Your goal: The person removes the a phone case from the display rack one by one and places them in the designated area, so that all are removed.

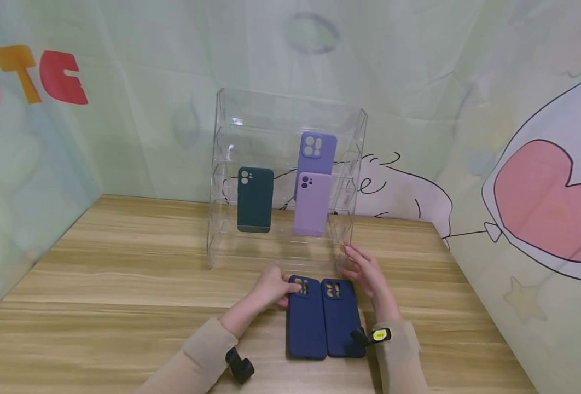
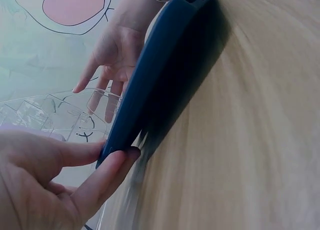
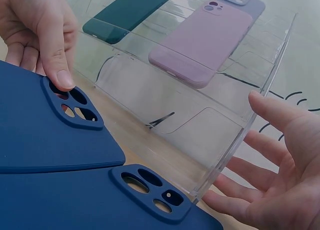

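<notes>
My left hand (image 1: 271, 288) pinches the upper left corner of a navy blue phone case (image 1: 307, 327), thumb on top by the camera cutout and fingers beneath. In the left wrist view this case (image 2: 145, 85) is tilted, its pinched end raised off the wooden table. A second navy phone case (image 1: 341, 314) lies close along its right side. My right hand (image 1: 367, 272) has its fingers spread at the lower right side of a clear acrylic display stand (image 1: 215, 175). Seen from the right wrist, those fingertips (image 3: 257, 103) are right at the stand's side edge.
On the stand are a dark green phone case (image 1: 255, 201) at left, a pink-lilac one (image 1: 312, 207) at right and a purple one (image 1: 326, 158) behind it. A printed curtain (image 1: 162, 137) hangs behind and beside the wooden table (image 1: 123, 273).
</notes>
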A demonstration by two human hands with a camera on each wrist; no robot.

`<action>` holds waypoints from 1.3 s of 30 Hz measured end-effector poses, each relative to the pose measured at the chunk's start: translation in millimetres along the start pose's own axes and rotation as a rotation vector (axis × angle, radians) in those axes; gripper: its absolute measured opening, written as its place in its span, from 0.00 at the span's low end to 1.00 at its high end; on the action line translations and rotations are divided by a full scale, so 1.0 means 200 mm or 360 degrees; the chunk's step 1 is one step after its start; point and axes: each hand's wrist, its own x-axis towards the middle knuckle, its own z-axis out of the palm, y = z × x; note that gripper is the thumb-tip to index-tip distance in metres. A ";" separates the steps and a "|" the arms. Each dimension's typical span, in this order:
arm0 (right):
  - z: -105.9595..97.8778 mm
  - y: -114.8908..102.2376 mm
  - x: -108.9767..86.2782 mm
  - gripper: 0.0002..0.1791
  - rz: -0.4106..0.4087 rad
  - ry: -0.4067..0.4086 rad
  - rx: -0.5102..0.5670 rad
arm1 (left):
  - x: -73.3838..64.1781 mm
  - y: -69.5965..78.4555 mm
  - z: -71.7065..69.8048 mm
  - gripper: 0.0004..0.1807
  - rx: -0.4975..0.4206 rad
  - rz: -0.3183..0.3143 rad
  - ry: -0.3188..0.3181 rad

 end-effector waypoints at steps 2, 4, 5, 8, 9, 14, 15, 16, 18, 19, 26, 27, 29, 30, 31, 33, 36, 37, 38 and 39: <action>0.00 0.00 0.00 0.29 -0.0001 -0.0001 -0.0007 | 0.00 0.00 0.00 0.09 0.0016 0.0007 -0.0001; 0.00 0.00 0.00 0.29 0.0000 -0.0002 -0.0012 | 0.00 0.00 -0.01 0.09 0.0027 0.0011 -0.0007; 0.00 0.00 0.00 0.29 0.0000 -0.0001 -0.0015 | 0.00 0.00 -0.01 0.09 0.0035 0.0007 -0.0009; 0.00 0.00 0.00 0.29 0.0002 0.0001 -0.0019 | 0.00 0.00 -0.02 0.09 0.0069 0.0000 -0.0015; 0.00 0.00 0.00 0.29 0.0002 0.0002 -0.0021 | 0.00 0.00 -0.02 0.08 0.0080 0.0000 -0.0017; 0.00 0.00 0.00 0.28 0.0000 0.0001 -0.0026 | -0.01 0.02 -0.03 0.07 0.0115 -0.0006 -0.0031; 0.00 0.00 0.00 0.28 0.0000 0.0001 -0.0025 | -0.01 0.02 -0.04 0.07 0.0119 -0.0010 -0.0036; -0.01 0.00 0.00 0.28 0.0001 0.0000 -0.0023 | -0.01 0.02 -0.04 0.07 0.0120 -0.0018 -0.0040; -0.01 0.01 0.00 0.29 0.0001 -0.0012 -0.0033 | -0.01 0.02 -0.04 0.08 0.0124 -0.0027 -0.0047; -0.01 0.01 0.00 0.29 -0.0002 -0.0023 -0.0045 | -0.01 0.02 -0.04 0.09 0.0127 -0.0033 -0.0050; -0.01 0.00 -0.01 0.29 -0.0002 -0.0050 -0.0062 | -0.02 0.04 -0.06 0.10 0.0138 -0.0038 -0.0090; -0.01 0.00 -0.01 0.29 -0.0001 -0.0048 -0.0059 | -0.03 0.04 -0.06 0.09 0.0143 -0.0042 -0.0097; -0.01 0.00 -0.01 0.29 -0.0003 -0.0050 -0.0061 | -0.03 0.05 -0.07 0.09 0.0138 -0.0042 -0.0110; -0.01 0.00 -0.01 0.29 -0.0004 -0.0050 -0.0063 | -0.03 0.05 -0.07 0.09 0.0139 -0.0039 -0.0116; -0.01 0.00 -0.01 0.28 -0.0003 -0.0046 -0.0060 | -0.03 0.06 -0.08 0.09 0.0143 -0.0039 -0.0124; -0.01 0.00 -0.01 0.28 -0.0007 -0.0047 -0.0062 | -0.04 0.06 -0.09 0.09 0.0151 -0.0036 -0.0138; -0.01 0.00 -0.01 0.28 -0.0017 -0.0051 -0.0066 | -0.04 0.07 -0.11 0.11 0.0158 -0.0031 -0.0153; -0.01 0.00 -0.01 0.28 -0.0017 -0.0047 -0.0062 | -0.04 0.07 -0.12 0.13 0.0166 -0.0026 -0.0163; -0.01 0.00 0.00 0.28 -0.0018 -0.0044 -0.0061 | -0.05 0.07 -0.13 0.14 0.0174 -0.0021 -0.0173; -0.01 0.01 0.00 0.28 -0.0017 -0.0039 -0.0058 | -0.05 0.07 -0.14 0.16 0.0178 -0.0018 -0.0185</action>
